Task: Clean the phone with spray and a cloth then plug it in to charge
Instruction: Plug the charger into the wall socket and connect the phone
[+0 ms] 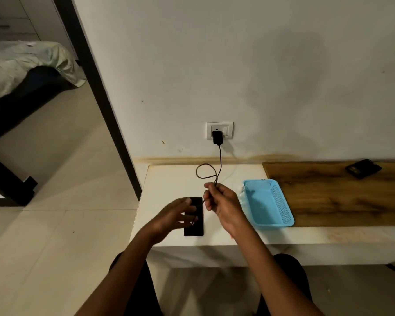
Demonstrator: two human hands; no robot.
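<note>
Phone flat, long axis toward wall; R hand pinches cable.

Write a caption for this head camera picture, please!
Right hand holds the charger cable while the left hand reaches over the phone.

A black phone lies on a white surface. A black charger sits in a white wall socket, trailing a black cable. The basket is light blue with mesh-patterned sides. A brown wood-grain board carries a small black object. The wall is off-white; the bedsheet pale green.
</note>
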